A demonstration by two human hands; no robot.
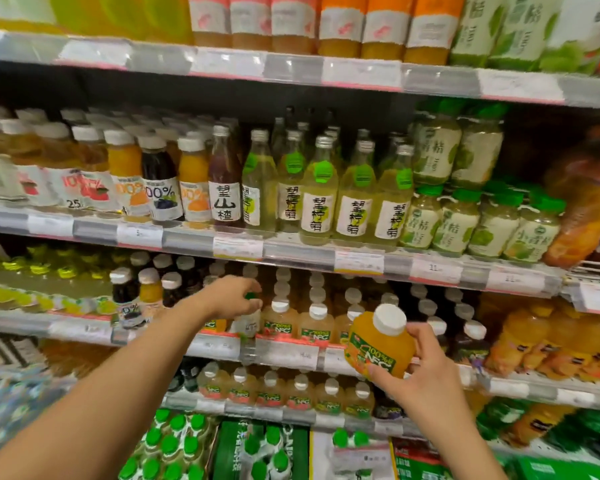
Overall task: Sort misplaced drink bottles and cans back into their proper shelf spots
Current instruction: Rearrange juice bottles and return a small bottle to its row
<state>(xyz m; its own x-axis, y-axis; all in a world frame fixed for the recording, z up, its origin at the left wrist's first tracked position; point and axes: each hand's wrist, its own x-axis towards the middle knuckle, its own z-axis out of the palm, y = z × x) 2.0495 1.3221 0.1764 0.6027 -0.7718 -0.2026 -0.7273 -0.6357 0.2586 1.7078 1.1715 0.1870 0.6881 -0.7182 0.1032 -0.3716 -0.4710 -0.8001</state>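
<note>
left hand: the left hand (234, 296) reaches into the third shelf (284, 353), fingers curled down over the green cap of a pale bottle (248, 322) that stands among white-capped juice bottles.
misplaced item: that green-capped pale bottle looks like the odd 1 in its row; the label is blurred, so i can only guess it belongs with the green-capped bottles (482, 226) on the shelf above and to the right of both hands.
right hand: the right hand (426, 368) holds a small orange juice bottle (381, 344) with a white cap, thumb on the near side, fingers wrapped round the far side, tilted a little toward the left hand.
where it sits: the orange bottle is held in front of the shelf edge, off the board, just right of the row of matching 100% nfc bottles (312, 327).
step in hand: judging from this, the left hand is lifting out the stray so the orange bottle can take its slot.
doing it well: grip the neck below the cap, not the cap alone, and lift straight up before drawing back, since the neighbours stand touching on both sides and could tip.
next care: keep the orange bottle upright and label outward when it goes in.
</note>
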